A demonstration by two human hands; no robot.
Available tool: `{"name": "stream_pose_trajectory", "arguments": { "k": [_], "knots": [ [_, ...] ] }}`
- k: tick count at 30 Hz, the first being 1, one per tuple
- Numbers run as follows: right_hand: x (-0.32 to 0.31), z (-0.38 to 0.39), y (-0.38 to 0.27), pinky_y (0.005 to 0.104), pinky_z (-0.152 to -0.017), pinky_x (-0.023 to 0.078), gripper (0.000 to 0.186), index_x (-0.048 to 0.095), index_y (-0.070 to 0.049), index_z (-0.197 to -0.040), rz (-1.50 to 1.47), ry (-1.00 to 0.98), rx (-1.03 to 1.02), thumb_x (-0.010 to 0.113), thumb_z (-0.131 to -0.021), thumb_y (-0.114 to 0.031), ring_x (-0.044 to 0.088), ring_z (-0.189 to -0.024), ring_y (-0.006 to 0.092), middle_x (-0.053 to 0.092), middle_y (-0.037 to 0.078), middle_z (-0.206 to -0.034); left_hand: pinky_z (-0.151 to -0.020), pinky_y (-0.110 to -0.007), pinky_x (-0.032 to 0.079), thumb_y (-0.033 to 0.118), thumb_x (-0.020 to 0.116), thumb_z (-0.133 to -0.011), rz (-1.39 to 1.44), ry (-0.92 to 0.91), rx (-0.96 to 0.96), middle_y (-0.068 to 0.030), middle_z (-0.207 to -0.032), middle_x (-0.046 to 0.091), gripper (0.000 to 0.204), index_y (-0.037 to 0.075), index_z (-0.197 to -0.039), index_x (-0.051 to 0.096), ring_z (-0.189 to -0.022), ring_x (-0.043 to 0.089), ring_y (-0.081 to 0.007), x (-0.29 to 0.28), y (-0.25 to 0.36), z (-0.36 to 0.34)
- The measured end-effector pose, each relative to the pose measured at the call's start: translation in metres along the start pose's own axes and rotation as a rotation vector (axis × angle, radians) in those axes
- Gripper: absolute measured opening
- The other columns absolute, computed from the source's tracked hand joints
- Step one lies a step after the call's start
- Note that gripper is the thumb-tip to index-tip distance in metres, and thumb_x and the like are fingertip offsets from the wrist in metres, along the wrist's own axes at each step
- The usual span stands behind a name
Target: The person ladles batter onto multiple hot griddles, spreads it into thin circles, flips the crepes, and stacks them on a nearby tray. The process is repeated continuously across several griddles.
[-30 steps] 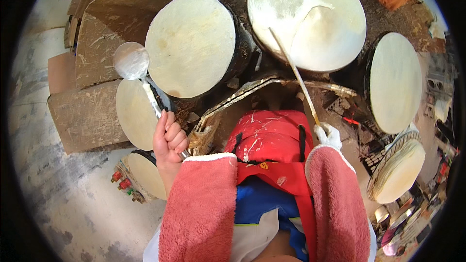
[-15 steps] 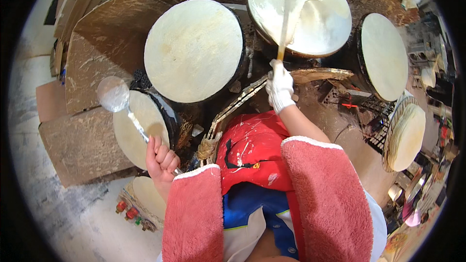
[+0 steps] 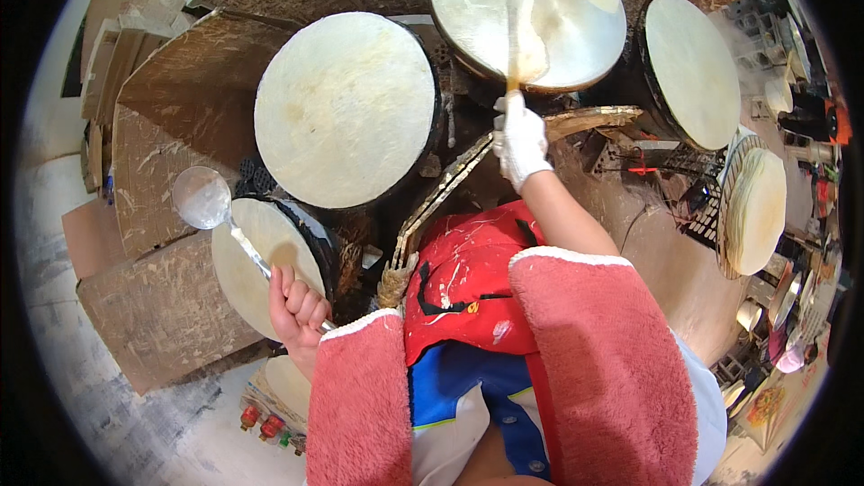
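Observation:
My bare left hand (image 3: 301, 306) grips a long-handled metal ladle, whose round head (image 3: 202, 198) hangs at the left edge of a small pale round top (image 3: 261, 261) with a black side. My right hand (image 3: 522, 139), in a white knitted glove, holds a long thin stick (image 3: 511, 36) over a big bowl (image 3: 580, 36) of white, creamy liquid at the top middle; whether its tip is submerged I cannot tell. Beside the bowl are a large pale round top (image 3: 342, 108) to the left and a tilted one (image 3: 693, 67) to the right, both dark-sided.
Worn cardboard sheets (image 3: 166, 306) stand and lie along the left. A curved, crusted rail (image 3: 585, 121) runs in front of the bowl. Pale round sheets (image 3: 756, 211) lie stacked on a slatted tray at right. Small red objects (image 3: 270, 425) sit low left; clutter lines the right side.
My right hand has swung forward and up with the stick toward the bowl. My left hand and ladle have moved lower and slightly left. The whole view has shifted somewhat.

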State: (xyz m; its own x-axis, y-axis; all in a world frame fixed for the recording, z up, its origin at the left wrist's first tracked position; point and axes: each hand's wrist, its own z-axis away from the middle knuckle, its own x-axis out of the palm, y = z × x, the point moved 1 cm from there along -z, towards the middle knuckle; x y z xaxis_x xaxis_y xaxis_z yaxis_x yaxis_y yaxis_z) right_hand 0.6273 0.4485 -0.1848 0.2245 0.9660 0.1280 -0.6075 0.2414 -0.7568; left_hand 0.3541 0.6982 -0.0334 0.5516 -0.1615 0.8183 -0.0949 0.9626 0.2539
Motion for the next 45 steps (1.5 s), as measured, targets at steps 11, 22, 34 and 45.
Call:
{"name": "stream_pose_trajectory", "arguments": {
  "k": [11, 22, 34, 45],
  "knots": [
    [-0.020, 0.015, 0.000, 0.0263, -0.037, 0.029, 0.046, 0.063, -0.009, -0.077, 0.231, -0.127, 0.100, 0.048, -0.094, -0.049, 0.038, -0.040, 0.0103, 0.049, -0.001, -0.055, -0.032, -0.024, 0.021, 0.034, 0.029, -0.106, -0.060, -0.018, -0.105, 0.0071, -0.047, 0.018, 0.039, 0.016, -0.071, 0.035, -0.035, 0.016, -0.0060, 0.020, -0.005, -0.020],
    [-0.112, -0.007, -0.043, 0.0248, -0.033, 0.022, 0.047, 0.063, -0.005, -0.085, -0.032, -0.072, 0.121, 0.048, -0.096, -0.048, 0.030, -0.035, 0.0076, 0.042, -0.003, -0.055, -0.032, -0.023, 0.020, 0.034, 0.028, -0.106, -0.116, -0.045, -0.147, 0.0072, -0.047, 0.019, 0.039, 0.016, -0.072, 0.034, -0.035, 0.017, -0.0057, 0.045, -0.034, -0.033],
    [-0.205, -0.019, -0.068, 0.0241, -0.032, 0.019, 0.047, 0.065, -0.004, -0.087, 0.244, -0.146, 0.246, 0.051, -0.095, -0.049, 0.030, -0.035, 0.0060, 0.040, -0.004, -0.052, -0.032, -0.024, 0.021, 0.033, 0.029, -0.106, -0.152, -0.008, -0.182, 0.0072, -0.047, 0.019, 0.037, 0.016, -0.073, 0.035, -0.035, 0.016, -0.0059, 0.081, -0.101, -0.047],
    [-0.270, -0.022, -0.082, 0.0301, -0.050, 0.039, 0.053, 0.069, -0.003, -0.081, 0.619, -0.335, 0.115, 0.047, -0.093, -0.049, 0.050, -0.051, 0.0132, 0.057, 0.004, -0.058, -0.034, -0.024, 0.021, 0.032, 0.027, -0.106, -0.124, -0.048, -0.196, 0.0072, -0.048, 0.020, 0.037, 0.016, -0.074, 0.034, -0.036, 0.017, -0.0055, 0.112, -0.154, -0.055]
  ]
}}
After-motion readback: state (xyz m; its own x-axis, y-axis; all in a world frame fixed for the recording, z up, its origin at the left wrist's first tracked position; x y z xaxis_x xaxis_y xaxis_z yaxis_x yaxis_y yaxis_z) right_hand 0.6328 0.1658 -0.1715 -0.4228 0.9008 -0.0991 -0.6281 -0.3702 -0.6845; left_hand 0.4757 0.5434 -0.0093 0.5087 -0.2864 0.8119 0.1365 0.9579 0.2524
